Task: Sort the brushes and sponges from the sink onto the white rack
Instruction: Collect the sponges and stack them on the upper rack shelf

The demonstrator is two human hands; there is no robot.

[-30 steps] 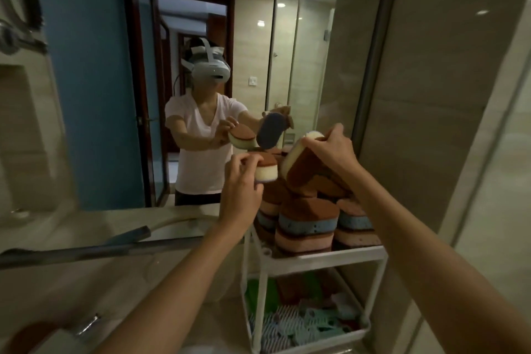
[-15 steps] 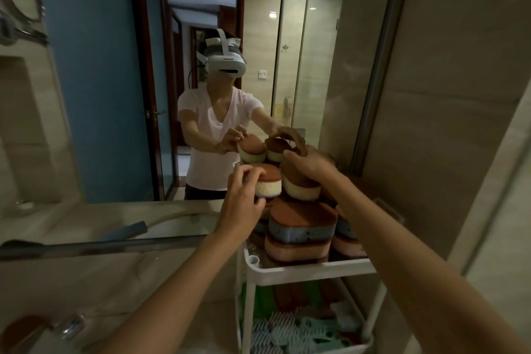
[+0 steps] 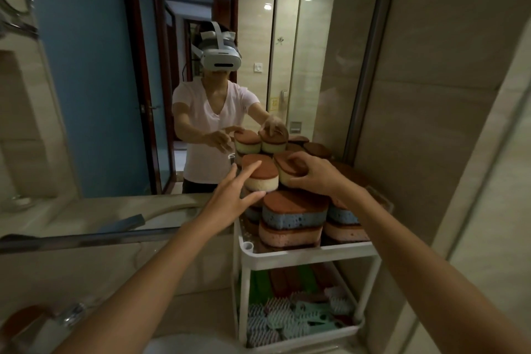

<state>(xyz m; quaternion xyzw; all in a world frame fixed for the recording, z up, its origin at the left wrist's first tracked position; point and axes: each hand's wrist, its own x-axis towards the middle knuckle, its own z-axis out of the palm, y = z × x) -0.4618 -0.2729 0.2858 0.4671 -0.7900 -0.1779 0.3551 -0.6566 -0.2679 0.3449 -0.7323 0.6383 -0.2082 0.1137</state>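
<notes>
1. My left grip (image 3: 232, 195) is spread, fingers straight, touching the cream sponge (image 3: 260, 175) on top of the stack on the rack (image 3: 310, 256).
2. My right grip (image 3: 313, 174) is curled over a tilted sponge (image 3: 284, 176) just beside it.
3. Below both grips, the brushes (image 3: 287, 322) blur together.

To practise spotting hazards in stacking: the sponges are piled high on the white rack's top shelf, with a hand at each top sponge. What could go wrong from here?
1. The cream sponge tops a tall pile near the left rim of the white rack; a nudge from the left hand, fingers straight, might tip it off the shelf.
2. The right sponge looks tilted under the right hand; once released it may slide and disturb the sponges below.
</notes>
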